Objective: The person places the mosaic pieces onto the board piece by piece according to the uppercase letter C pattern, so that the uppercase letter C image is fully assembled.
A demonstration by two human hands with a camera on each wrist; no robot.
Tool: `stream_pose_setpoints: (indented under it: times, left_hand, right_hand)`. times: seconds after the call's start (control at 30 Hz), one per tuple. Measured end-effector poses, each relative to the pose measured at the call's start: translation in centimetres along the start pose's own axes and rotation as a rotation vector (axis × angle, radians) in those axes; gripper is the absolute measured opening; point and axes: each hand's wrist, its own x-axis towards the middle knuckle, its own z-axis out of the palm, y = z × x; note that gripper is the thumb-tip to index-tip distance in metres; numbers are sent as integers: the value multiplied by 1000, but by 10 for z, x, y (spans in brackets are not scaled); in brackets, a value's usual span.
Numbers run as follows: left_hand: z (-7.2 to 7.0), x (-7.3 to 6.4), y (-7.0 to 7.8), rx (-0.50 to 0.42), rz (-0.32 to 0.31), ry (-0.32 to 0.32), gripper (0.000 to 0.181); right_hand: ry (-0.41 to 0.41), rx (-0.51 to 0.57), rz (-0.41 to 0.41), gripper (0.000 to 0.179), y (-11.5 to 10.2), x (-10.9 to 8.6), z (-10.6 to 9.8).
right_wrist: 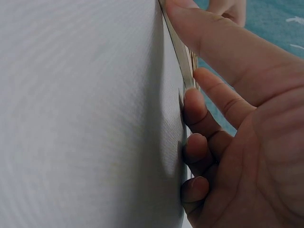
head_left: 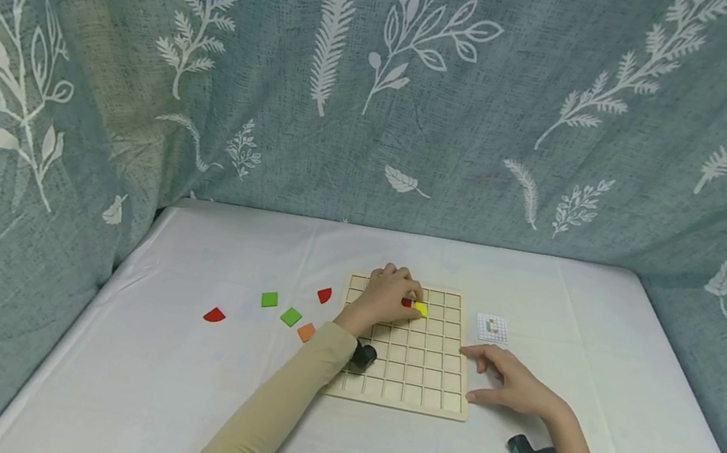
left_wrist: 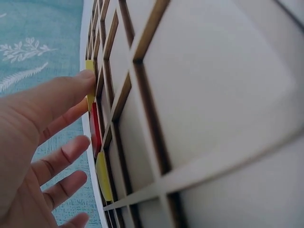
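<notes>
Right hand (right_wrist: 256,133) is kinda turned sideways, palm showing, with the thumb (right_wrist: 228,47) up against the thin pale edge of the board (right_wrist: 177,47) and the index fingertip right by it too. Other three fingers (right_wrist: 195,147) are bent, tips down next to the white surface (right_wrist: 76,118), can't really tell if they're touching. Soft shadow (right_wrist: 152,118) beside them. Bit of the left hand (right_wrist: 235,10) peeks out up top, blue-green fabric (right_wrist: 275,23) behind.

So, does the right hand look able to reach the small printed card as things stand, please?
Probably yes: the card lies just beyond the right hand, beside the board, and nothing visible blocks the way.
</notes>
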Motion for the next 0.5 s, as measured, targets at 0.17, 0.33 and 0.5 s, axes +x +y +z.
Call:
stream_pose_setpoints:
  times: [0.17,0.33,0.5]
  left_hand:
    - [0,1,0,30,-30,22,24]
    - [0,-1,2,26,-55,29,25]
    - [-2,-5,1,19,-58,47,24]
  right_hand:
    - [11,-9,-22,60,2,0,0]
    - [11,-5,-27,60,2,0,-1]
    - [9,-7,-31,60,3,0,0]
